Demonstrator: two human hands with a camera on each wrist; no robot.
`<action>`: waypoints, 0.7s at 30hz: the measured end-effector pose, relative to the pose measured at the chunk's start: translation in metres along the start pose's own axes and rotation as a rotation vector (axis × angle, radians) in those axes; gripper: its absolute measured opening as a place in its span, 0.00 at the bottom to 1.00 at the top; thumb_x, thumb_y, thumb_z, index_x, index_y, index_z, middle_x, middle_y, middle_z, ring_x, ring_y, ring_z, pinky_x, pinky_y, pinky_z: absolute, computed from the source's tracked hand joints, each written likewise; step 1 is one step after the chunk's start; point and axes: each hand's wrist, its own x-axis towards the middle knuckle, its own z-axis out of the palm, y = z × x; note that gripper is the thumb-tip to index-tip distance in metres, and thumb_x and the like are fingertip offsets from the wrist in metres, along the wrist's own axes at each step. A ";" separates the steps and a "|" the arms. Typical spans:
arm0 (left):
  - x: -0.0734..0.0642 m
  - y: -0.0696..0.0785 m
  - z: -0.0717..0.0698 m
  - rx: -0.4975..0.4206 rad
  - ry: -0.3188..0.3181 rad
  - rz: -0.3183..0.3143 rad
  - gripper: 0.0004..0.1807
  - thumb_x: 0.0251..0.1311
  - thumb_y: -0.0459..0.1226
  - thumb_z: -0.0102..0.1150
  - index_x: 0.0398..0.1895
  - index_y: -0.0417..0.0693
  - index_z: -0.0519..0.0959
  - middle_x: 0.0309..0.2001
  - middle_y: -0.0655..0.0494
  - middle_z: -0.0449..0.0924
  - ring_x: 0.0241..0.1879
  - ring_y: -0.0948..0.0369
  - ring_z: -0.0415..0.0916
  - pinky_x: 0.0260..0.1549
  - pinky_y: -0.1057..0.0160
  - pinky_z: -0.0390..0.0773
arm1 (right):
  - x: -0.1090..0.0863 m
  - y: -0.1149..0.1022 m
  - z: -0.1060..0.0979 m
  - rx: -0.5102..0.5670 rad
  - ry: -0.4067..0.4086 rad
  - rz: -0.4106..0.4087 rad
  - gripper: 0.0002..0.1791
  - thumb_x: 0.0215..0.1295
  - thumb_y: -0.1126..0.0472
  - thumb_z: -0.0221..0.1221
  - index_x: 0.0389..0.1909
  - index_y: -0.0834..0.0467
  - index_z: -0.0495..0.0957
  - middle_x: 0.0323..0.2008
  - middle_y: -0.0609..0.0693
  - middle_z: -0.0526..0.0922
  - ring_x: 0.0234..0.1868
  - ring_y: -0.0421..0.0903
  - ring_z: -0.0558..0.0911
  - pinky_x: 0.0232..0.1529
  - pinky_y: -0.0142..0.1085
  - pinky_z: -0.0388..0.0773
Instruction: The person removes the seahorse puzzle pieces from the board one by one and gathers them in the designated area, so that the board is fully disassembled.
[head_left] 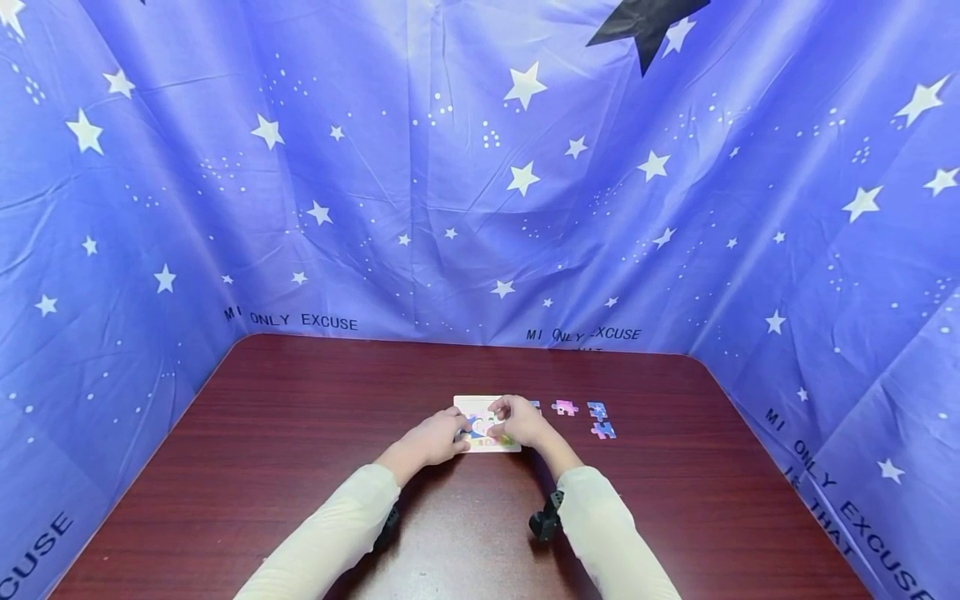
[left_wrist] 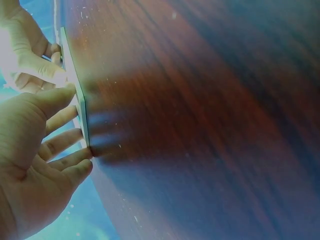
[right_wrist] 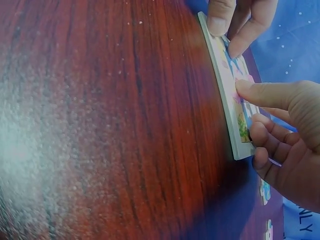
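A small jigsaw puzzle board with a pale rim lies on the table, its colourful picture partly covered by both hands. My left hand touches the board's left side; its thumb rests on the near rim. In the left wrist view, the fingers of this hand extend along the board's edge. From the right, my right hand reaches over the picture. Its thumb and index finger appear to pinch a pinkish puzzle piece, mostly hidden, at the picture's middle. The other right fingers curl by the board's right end.
Several loose puzzle pieces lie right of the board, among them a pink one and blue ones. A black device sits under the right wrist. Beyond the dark red wooden table hangs a blue star-patterned curtain.
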 end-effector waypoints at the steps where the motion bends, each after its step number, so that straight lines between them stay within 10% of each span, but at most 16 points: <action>1: 0.000 0.000 0.000 -0.001 -0.002 -0.003 0.14 0.56 0.40 0.62 0.43 0.42 0.79 0.41 0.53 0.74 0.38 0.59 0.73 0.45 0.59 0.75 | 0.000 0.000 0.000 0.001 0.001 -0.001 0.16 0.46 0.68 0.69 0.38 0.62 0.77 0.28 0.51 0.74 0.29 0.42 0.71 0.30 0.30 0.68; 21: 0.001 0.001 -0.001 -0.001 -0.027 -0.025 0.14 0.57 0.41 0.62 0.43 0.42 0.79 0.41 0.52 0.74 0.39 0.58 0.73 0.47 0.58 0.75 | -0.003 -0.001 0.001 0.020 0.003 -0.014 0.16 0.49 0.69 0.66 0.41 0.64 0.77 0.25 0.49 0.75 0.25 0.40 0.71 0.25 0.29 0.68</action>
